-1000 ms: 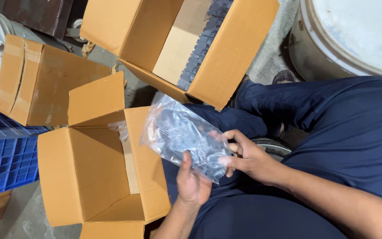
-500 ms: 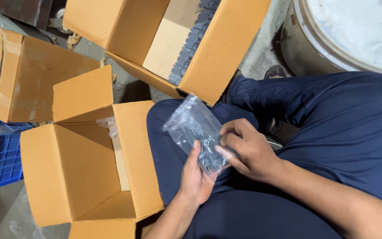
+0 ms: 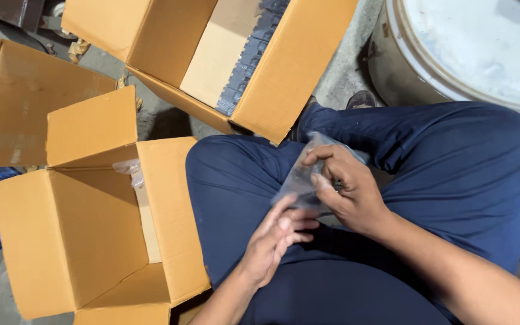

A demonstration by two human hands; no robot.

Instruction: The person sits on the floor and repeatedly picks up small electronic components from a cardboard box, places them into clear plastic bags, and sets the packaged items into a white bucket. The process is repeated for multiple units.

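A clear plastic bag (image 3: 308, 174), crumpled, lies over the lap. On the floor at the left stands an open brown cardboard box (image 3: 91, 241), flaps spread, with a scrap of clear plastic at its inner wall. Above it lies a second open cardboard box (image 3: 284, 72) holding dark parts, and a third (image 3: 13, 108) at the left edge.

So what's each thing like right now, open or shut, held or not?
Bag: clear plastic, held over the lap.
Right hand: fingers gripping the bag.
Left hand: open, fingertips at the bag's lower edge.
Near box: open, flaps out.
Far box: open, dark parts inside.
Left box: looks closed.
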